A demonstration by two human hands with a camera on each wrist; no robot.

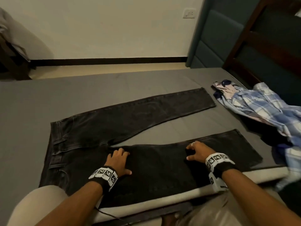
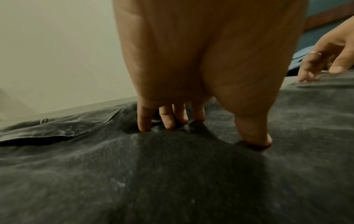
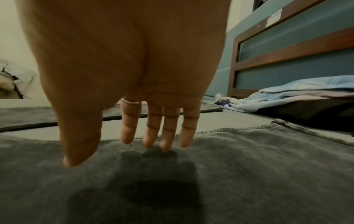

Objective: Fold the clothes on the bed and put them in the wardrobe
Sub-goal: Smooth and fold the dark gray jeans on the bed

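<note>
Bedsheet (image 1: pixel 24 111) bears jeans (image 1: pixel 146 111); wrist view shows fingertips (image 2: pixel 144 127) pressing.

Cream wall (image 1: pixel 114 30), teal headboard (image 1: pixel 216 38) (padded)

Plaid shirt (image 1: pixel 267 108): right part cut off by head view's edge; garments (image 1: pixel 226 88) bunched beneath it too tangled to identify.
Black jeans (image 1: pixel 146 168): near leg's lower edge hidden behind forearms.
Left hand (image 1: pixel 118 162): fingertips buried in denim folds.
Headboard sticker (image 3: pixel 273 18): lettering blurred, unreadable.
</note>
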